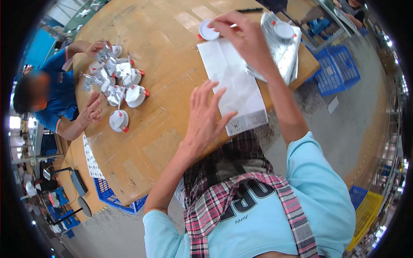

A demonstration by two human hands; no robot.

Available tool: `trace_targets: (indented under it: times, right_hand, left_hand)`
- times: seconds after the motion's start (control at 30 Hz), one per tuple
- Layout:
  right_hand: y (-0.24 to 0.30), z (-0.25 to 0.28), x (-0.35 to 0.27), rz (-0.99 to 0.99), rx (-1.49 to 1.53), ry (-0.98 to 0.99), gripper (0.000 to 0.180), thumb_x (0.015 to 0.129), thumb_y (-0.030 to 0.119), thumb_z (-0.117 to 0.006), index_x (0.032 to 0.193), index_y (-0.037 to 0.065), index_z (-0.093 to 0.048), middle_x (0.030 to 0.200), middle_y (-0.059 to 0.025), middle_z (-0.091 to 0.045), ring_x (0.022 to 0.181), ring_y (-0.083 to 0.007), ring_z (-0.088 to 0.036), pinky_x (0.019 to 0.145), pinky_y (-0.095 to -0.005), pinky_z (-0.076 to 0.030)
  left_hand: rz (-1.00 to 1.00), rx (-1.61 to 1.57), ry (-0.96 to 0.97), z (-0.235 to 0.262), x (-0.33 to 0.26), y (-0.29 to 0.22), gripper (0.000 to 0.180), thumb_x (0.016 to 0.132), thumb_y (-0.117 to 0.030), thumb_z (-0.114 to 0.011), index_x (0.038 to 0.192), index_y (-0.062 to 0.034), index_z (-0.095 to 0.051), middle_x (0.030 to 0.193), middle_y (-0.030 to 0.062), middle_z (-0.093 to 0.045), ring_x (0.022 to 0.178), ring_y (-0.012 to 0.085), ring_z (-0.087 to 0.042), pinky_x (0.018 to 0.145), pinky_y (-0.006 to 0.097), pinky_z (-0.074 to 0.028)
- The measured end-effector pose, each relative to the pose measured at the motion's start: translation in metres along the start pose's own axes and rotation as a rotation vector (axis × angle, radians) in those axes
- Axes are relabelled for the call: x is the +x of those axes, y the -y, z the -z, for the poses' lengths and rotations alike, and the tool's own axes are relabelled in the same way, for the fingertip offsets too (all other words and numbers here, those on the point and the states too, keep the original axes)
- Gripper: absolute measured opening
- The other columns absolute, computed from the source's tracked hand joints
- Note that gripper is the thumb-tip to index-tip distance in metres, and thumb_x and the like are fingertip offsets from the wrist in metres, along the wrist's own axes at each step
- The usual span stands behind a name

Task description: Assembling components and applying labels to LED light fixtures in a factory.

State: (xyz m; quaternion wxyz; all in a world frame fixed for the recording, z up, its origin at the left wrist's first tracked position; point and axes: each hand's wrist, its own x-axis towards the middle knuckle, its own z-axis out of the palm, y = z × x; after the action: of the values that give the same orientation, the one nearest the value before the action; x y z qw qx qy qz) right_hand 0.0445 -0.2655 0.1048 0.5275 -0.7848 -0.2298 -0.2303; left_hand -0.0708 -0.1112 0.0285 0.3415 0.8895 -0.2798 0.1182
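Note:
A long white paper sheet with creases and a printed panel at its near end lies at the table's edge in front of me. My left hand is over the sheet's left side, fingers spread, holding nothing. Beyond the sheet's far end rests a round white lamp-like disc with a red tab. My right hand reaches over beside this disc, fingers bent but apart; I see nothing held in it. Right of the sheet, partly behind my right forearm, is a silvery stack with another round white disc on it.
Across the wooden table at left, a co-worker handles a cluster of round white units with silvery pieces and red tabs. Blue crates stand off the table's right corner and under its near left edge. A dark bar lies at the far edge.

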Motion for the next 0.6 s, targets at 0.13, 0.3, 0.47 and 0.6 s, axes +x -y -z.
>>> trace_targets:
  times: [0.13, 0.3, 0.47, 0.6]
  right_hand:
    - [0.027, 0.039, -0.065, -0.132, -0.203, 0.263, 0.012, 0.087, 0.009, -0.055, 0.091, 0.000, -0.064, 0.082, -0.0056, -0.062, 0.079, -0.0148, -0.060, 0.071, -0.0256, -0.046]
    - [-0.002, 0.037, -0.160, -0.111, -0.275, 0.334, 0.010, 0.080, 0.003, -0.058, 0.090, 0.003, -0.060, 0.087, -0.0114, -0.054, 0.086, -0.0261, -0.054, 0.076, -0.0360, -0.045]
    - [-0.009, 0.020, -0.180, -0.117, -0.324, 0.289, 0.017, 0.076, 0.000, -0.059, 0.093, 0.003, -0.057, 0.099, -0.0106, -0.050, 0.097, -0.0300, -0.048, 0.084, -0.0376, -0.042]
    - [-0.010, 0.008, -0.181, -0.041, -0.320, 0.309, 0.020, 0.074, 0.001, -0.060, 0.094, 0.004, -0.057, 0.098, -0.0105, -0.050, 0.096, -0.0296, -0.048, 0.084, -0.0381, -0.042]
  left_hand:
    - [0.163, -0.010, -0.010, 0.014, -0.024, 0.003, 0.045, 0.077, -0.013, -0.066, 0.118, -0.0038, -0.050, 0.123, 0.0162, -0.045, 0.119, 0.0341, -0.041, 0.099, 0.043, -0.034]
    - [0.317, -0.201, 0.026, 0.006, -0.045, -0.003, 0.034, 0.079, -0.006, -0.062, 0.112, -0.0005, -0.053, 0.114, 0.0163, -0.051, 0.105, 0.0311, -0.052, 0.090, 0.036, -0.042]
    - [0.233, -0.163, -0.044, -0.009, -0.001, 0.018, 0.037, 0.080, -0.008, -0.064, 0.114, -0.0006, -0.052, 0.114, 0.0167, -0.050, 0.105, 0.0311, -0.051, 0.090, 0.037, -0.042]
    - [0.034, -0.021, -0.299, -0.024, 0.098, 0.057, 0.057, 0.074, -0.018, -0.072, 0.122, -0.0014, -0.046, 0.116, 0.0197, -0.048, 0.105, 0.0359, -0.049, 0.090, 0.040, -0.041]
